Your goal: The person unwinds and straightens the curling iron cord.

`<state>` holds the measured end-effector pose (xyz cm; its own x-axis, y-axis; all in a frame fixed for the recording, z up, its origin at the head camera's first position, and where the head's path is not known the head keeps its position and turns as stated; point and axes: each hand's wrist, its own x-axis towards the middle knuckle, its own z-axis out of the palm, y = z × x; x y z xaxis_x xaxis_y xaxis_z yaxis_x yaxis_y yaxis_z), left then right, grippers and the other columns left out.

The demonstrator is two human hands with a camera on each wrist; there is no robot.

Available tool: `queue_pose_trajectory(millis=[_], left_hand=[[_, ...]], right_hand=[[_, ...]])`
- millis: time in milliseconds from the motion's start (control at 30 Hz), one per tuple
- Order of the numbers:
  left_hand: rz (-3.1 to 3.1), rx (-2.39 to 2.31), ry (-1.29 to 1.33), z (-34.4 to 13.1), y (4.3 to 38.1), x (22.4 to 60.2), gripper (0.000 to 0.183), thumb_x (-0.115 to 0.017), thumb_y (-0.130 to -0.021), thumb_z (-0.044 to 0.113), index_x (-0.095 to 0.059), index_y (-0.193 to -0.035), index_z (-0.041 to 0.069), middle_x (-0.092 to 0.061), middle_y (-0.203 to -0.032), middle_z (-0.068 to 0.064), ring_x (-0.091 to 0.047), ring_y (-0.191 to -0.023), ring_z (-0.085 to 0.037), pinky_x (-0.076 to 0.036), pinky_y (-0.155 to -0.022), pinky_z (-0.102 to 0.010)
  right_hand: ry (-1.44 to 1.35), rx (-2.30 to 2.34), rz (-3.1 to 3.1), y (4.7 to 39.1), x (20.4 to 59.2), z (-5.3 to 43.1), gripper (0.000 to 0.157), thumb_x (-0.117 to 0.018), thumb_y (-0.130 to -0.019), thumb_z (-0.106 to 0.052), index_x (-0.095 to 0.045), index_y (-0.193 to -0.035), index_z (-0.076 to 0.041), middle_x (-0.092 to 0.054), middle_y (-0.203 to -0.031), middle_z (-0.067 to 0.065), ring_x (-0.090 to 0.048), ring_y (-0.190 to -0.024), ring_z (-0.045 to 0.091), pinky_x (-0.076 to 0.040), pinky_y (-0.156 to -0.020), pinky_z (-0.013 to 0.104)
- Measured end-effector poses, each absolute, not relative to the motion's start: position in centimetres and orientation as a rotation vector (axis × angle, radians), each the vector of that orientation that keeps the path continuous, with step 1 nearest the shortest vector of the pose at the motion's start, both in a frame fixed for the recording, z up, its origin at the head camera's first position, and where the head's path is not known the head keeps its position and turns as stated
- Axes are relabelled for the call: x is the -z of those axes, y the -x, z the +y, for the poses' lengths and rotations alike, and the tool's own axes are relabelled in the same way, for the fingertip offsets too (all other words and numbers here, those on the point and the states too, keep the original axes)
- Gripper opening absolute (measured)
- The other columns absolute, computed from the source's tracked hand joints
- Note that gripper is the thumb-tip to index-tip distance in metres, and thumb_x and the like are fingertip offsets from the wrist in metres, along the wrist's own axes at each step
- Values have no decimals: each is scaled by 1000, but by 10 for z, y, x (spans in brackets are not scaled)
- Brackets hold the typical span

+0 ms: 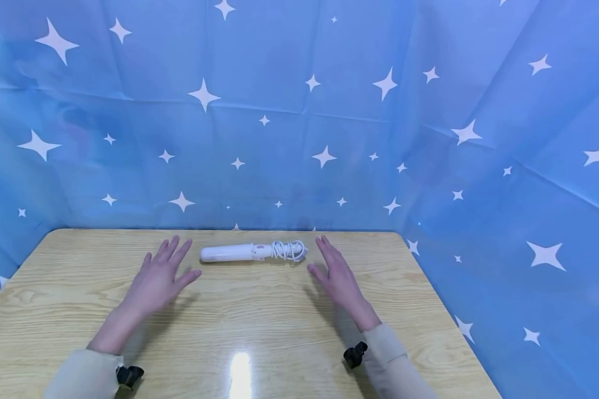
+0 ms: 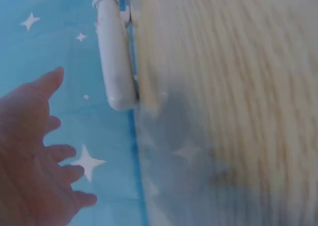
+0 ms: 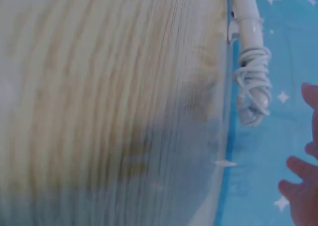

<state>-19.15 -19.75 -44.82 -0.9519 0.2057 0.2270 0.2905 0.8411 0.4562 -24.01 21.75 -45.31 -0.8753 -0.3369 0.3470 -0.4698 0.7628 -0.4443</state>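
A white curling iron [image 1: 228, 253] lies lengthwise near the far edge of the wooden table, its smooth barrel to the left. Its white cord [image 1: 288, 250] is wound in loops round the handle at the right end. My left hand [image 1: 157, 280] is over the table left of the barrel, fingers spread and holding nothing. Off the cord end, my right hand [image 1: 336, 274] has its fingers extended and holds nothing. The left wrist view shows the rounded barrel tip [image 2: 121, 94] apart from the left fingers. In the right wrist view, the looped cord [image 3: 253, 77] is apart from the right fingers.
The light wooden table [image 1: 259, 316] has rounded far corners and a bright reflection near its front. Behind it and along the right side hangs a blue curtain [image 1: 269, 183] with white stars. Each sleeve cuff has a small black device [image 1: 355, 354] at the wrist.
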Motion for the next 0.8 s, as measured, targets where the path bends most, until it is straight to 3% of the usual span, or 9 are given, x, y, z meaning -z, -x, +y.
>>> queue_pose_trajectory(millis=[133, 400, 800], left_hand=[[-2815, 956, 451, -203, 203, 458, 79, -62, -103, 42, -27, -160, 0, -19, -162, -34, -16, -147, -57, -16, -112, -81], [-2784, 1143, 544, -211, 223, 471, 75, -65, -103, 33, -29, -158, -3, -25, -159, -37, -38, -137, -57, -30, -114, -71], [-2774, 1290, 574, -204, 250, 482, 64, -69, -99, 10, -39, -155, -2, -34, -155, -36, -39, -138, -53, -35, -115, -63]], right_hand=[[-609, -893, -2734, 250, 458, 221, 71, -67, -102, -25, -31, -160, -6, -30, -164, 18, -33, -147, 40, -28, -122, 56], [-498, -1083, -2803, 264, 469, 224, 71, -68, -101, -25, -31, -162, -15, -34, -164, 11, -33, -148, 35, -28, -124, 52], [-482, -1230, -2803, 279, 479, 220, 71, -71, -99, -17, -36, -161, -19, -44, -155, 22, -47, -137, 44, -41, -115, 56]])
